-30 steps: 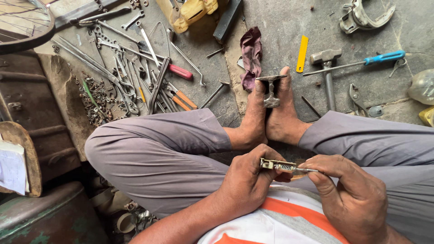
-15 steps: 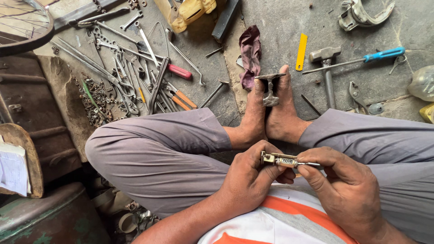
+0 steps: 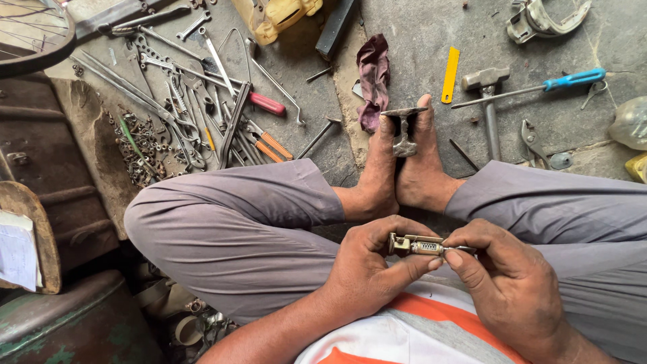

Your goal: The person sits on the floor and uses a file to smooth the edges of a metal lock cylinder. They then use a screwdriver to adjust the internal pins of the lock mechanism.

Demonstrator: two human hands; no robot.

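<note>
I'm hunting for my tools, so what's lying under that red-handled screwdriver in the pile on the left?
The red-handled screwdriver lies atop a heap of wrenches and thin metal rods on the concrete floor. What sits deeper in that pile is covered and cannot be made out.

Hammer (image 3: 486, 101) right of rag (image 3: 374, 77)

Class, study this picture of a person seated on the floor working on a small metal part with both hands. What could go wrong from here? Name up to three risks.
1. The small brass-coloured cylinder is pinched only by fingertips of the left hand and right hand above the lap; it might slip and drop.
2. The bare feet clamp a metal piece, which could pinch or scrape toes.
3. Loose tools and a hammer lie near the legs, which might knock them.
</note>
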